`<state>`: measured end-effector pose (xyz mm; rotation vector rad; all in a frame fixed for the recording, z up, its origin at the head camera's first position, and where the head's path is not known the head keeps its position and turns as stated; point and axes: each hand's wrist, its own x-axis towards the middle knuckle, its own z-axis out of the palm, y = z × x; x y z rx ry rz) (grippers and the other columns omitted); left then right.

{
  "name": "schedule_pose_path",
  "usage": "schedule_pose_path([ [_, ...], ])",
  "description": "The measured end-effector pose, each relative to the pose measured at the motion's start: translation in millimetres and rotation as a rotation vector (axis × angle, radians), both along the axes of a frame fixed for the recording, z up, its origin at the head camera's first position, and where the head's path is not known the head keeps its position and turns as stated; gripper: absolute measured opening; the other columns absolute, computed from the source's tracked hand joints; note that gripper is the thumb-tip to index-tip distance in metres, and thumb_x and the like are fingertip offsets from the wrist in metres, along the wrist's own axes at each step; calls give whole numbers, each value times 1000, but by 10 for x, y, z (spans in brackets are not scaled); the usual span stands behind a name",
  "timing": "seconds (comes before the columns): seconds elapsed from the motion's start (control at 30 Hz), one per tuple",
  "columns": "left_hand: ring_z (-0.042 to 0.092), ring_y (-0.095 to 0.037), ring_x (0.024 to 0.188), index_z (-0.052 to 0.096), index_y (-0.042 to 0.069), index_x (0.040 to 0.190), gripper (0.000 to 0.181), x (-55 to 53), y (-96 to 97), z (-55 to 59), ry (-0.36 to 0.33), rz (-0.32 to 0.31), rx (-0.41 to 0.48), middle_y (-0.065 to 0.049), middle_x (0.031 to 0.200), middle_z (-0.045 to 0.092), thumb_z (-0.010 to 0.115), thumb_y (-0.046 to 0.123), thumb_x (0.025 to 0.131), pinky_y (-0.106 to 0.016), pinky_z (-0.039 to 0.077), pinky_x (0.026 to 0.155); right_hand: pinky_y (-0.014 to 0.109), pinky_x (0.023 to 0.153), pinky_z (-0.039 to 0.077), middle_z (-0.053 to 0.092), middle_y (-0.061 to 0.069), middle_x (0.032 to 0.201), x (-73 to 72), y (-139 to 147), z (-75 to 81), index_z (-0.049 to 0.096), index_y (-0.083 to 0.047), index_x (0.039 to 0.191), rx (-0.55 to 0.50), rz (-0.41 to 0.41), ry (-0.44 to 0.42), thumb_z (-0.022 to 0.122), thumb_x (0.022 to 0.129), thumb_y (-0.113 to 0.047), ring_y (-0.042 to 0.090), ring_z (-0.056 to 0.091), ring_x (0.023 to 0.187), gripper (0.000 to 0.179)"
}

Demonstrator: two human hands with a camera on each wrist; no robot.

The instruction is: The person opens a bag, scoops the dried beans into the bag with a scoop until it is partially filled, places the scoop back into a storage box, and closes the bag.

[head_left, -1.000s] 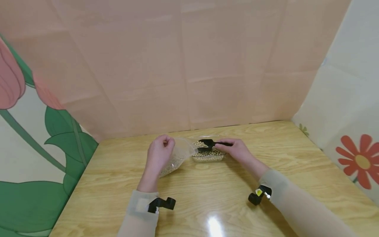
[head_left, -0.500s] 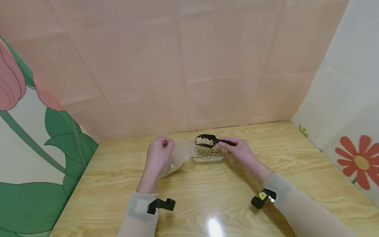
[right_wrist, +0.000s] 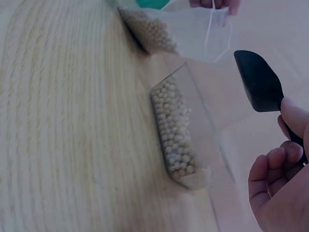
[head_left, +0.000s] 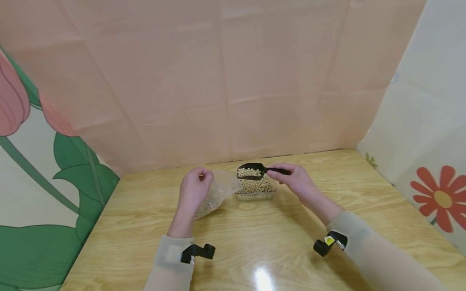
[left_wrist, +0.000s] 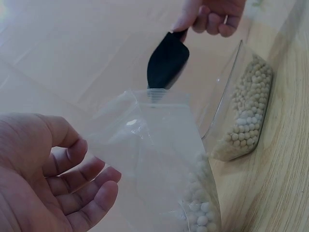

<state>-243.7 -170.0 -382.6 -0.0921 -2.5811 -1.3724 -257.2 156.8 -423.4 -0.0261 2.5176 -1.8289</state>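
My left hand (head_left: 194,190) pinches the top edge of a clear zip-lock bag (head_left: 223,186) between thumb and index finger. Pale round beans lie in the lower part of the bag (right_wrist: 193,34). My right hand (head_left: 300,186) grips the handle of a black scoop (head_left: 252,166), which carries a load of the beans. The scoop hangs above a clear rectangular container (head_left: 255,196) with many more beans (head_left: 257,186) inside. In the left wrist view the scoop's tip (left_wrist: 166,60) is right by the bag's zip edge; whether it touches is hard to tell.
Both hands work over a wood-grain table (head_left: 269,238). A pink cloth backdrop (head_left: 174,89) rises behind the table's far edge. Painted flower panels stand left (head_left: 87,178) and right (head_left: 393,133). A small black camera sits on each wrist.
The scoop has risen out of the container with beans in it and shifted slightly left, toward the bag's mouth. My left hand and the bag have hardly moved.
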Motion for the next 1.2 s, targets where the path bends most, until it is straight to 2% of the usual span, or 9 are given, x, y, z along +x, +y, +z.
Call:
schedule_pose_path([
  [0.23,66,-30,94,75,6,95,18,-6,-4,-17,-4,-9,12,-12,102,74,65,17,105,-48,54,89,47,101,47,69,9,145,48,-36,145,77,-14,139,19,37,6,86,96,-48,28,62,112,56],
  [0.37,65,-30,96,75,7,94,18,5,-7,-11,-15,-4,8,-12,104,74,64,17,105,-48,53,90,43,95,49,73,7,137,67,-93,217,79,-15,135,19,65,5,87,95,-47,27,62,110,52],
  [0.63,66,-32,99,75,6,95,18,13,20,1,-14,-5,14,-13,108,74,64,17,104,-50,54,92,42,96,51,75,6,135,72,-190,283,82,-19,128,65,118,15,88,94,-47,29,66,120,45],
  [0.9,68,-32,101,76,8,95,17,7,30,3,-33,-4,24,-13,109,75,65,18,104,-50,54,95,39,87,55,76,7,131,40,-276,372,84,-20,124,201,140,69,90,92,-47,26,70,107,42],
  [1.07,68,-32,102,76,8,96,18,-2,26,0,-31,-8,24,-13,109,76,65,19,104,-51,55,95,37,75,56,78,4,119,25,-326,452,85,-24,120,265,163,119,90,93,-44,24,70,92,34],
  [1.2,68,-31,100,76,8,95,18,-8,18,-7,-27,-6,19,-12,108,76,65,19,104,-50,54,93,35,64,52,78,5,109,25,-358,499,85,-25,118,297,181,157,89,94,-41,23,64,75,29],
])
